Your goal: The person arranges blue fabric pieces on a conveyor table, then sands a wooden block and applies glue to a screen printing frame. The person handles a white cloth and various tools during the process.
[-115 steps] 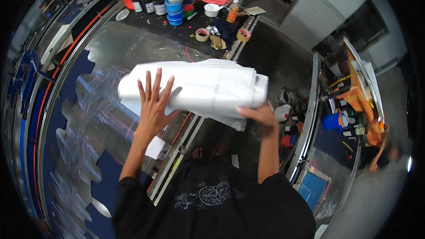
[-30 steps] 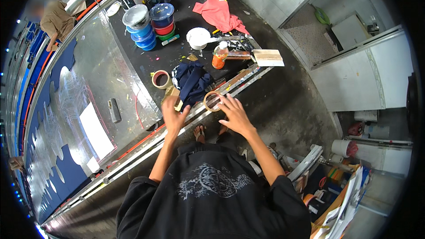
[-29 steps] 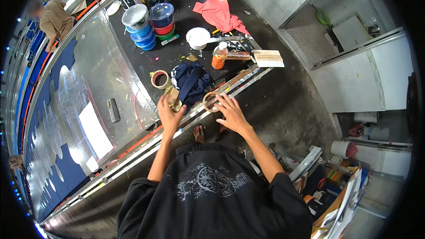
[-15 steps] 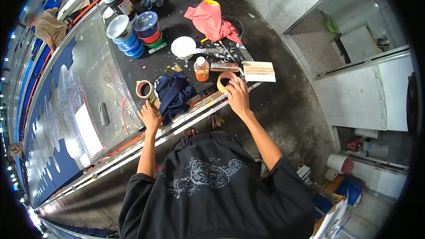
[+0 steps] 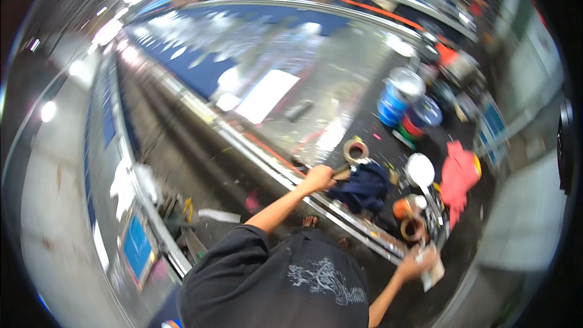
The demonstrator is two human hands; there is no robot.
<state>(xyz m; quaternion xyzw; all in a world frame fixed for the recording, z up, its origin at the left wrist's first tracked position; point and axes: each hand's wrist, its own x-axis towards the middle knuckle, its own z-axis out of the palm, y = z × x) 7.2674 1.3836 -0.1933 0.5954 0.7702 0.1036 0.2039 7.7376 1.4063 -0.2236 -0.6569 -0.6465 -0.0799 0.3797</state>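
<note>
Left hand [image 5: 319, 179]: at the counter's [image 5: 367, 127] near edge, fingers bent toward a tan piece [image 5: 342, 175]; grip blurred, cannot tell.
Right hand [image 5: 419, 261]: at the counter's corner, fingers curled over a pale board [image 5: 434, 275]; whether gripping or merely touching, cannot tell. Hands spread well apart.
Pale board: partly covered by the right hand, its lower end past the counter's edge.
Brown tape roll [image 5: 413, 229]: just above the right hand, near the edge.
Orange bottle [image 5: 405, 207]: beside that roll.
Navy cloth [image 5: 362, 188]: bunched between the hands, nearer the left, close to the edge.
Cream tape roll [image 5: 355, 151]: beyond the navy cloth.
Farther in: white tub [image 5: 420, 170], red cloth [image 5: 457, 176], blue tubs [image 5: 390, 103].
White sheet [image 5: 267, 95]: flat, well left of the tubs.
Edge: pale metal rail [image 5: 243, 143], running diagonally.
Room: long floor aisle [image 5: 188, 146] between this rail and a second rail [image 5: 143, 197] at left.
</note>
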